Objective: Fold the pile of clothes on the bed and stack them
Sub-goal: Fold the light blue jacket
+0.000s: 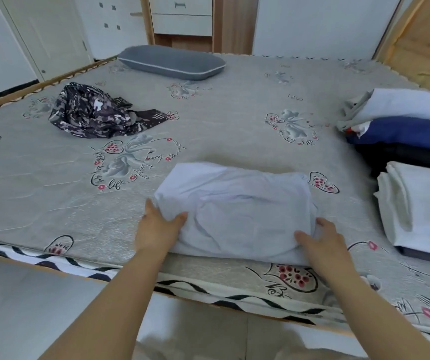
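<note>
White folded garment (234,211) lies near the front edge of the bed (53,178), so we can reach it easily. Our left hand (160,227) and right hand (317,240) grip its two near corners, fingers under the cloth and thumbs on top, arms stretched forward. We probably lift it next onto the stack (403,126) at right. One camouflage garment (91,113) waits unfolded.
</note>
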